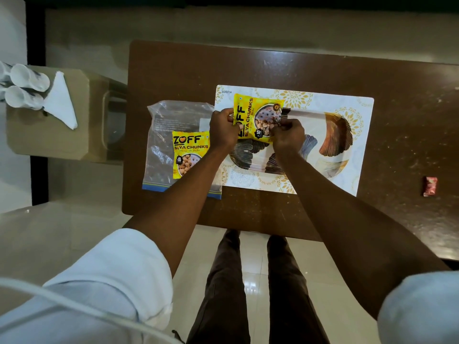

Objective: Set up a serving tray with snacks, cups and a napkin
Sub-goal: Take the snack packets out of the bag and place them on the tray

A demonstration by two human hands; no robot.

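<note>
- Head view, straight down onto a brown table [285, 68], pale floor tiles all around it.
- On the table, a flat patterned tray [347, 112], white with gold flowers and dark fan shapes.
- Just left of the tray, a clear plastic bag [171, 117] lying flat, its right edge meeting the tray's left edge.
- On top of that bag, a second soya chunks packet [190, 152], yellow, face up, its near right corner crossed by the left forearm.
- Far right on the table, well apart from the tray, a small red wrapper [430, 186].
- Off the table to the left, a cardboard box [49, 140] bearing white cups [28, 76] on their sides and a folded white napkin [60, 100] just beside them.
- Over the tray's left part, the held soya chunks packet [250, 112], turned sideways; contact with the tray surface impossible to tell.
- Left hand [222, 130] clamped on that packet's left edge, fingers curled over it.
- Right hand [286, 136] pinching the packet's near right corner, fingers closed on the foil.
- Packet spanning the gap between both hands, most of its yellow face showing beyond the knuckles.
- At the bottom, rolled white sleeves and dark trousers.
</note>
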